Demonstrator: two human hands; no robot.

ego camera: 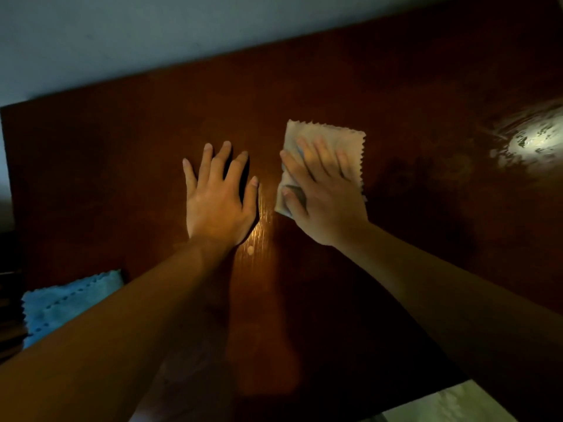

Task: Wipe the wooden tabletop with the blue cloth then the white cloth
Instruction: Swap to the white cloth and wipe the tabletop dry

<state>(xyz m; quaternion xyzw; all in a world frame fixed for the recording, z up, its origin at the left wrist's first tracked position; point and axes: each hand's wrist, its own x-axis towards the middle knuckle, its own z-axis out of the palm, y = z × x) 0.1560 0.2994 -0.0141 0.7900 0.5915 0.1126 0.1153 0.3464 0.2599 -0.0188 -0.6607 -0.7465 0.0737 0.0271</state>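
Observation:
My right hand (pixel 324 196) presses flat on the white cloth (pixel 335 137), a small folded square with zigzag edges, in the middle of the dark wooden tabletop (pixel 122 166). Its fingers are spread over the cloth and blurred. My left hand (pixel 217 196) lies flat on the bare wood just left of the cloth, fingers apart, holding nothing. The blue cloth (pixel 58 303) lies at the near left edge of the table, partly hidden by my left forearm.
A pale wall (pixel 152 32) runs along the table's far edge. A bright light reflection (pixel 530 138) shines on the wood at the far right. A small pale speck (pixel 250 250) sits on the wood near my left wrist. A light floor patch (pixel 451 403) shows at bottom right.

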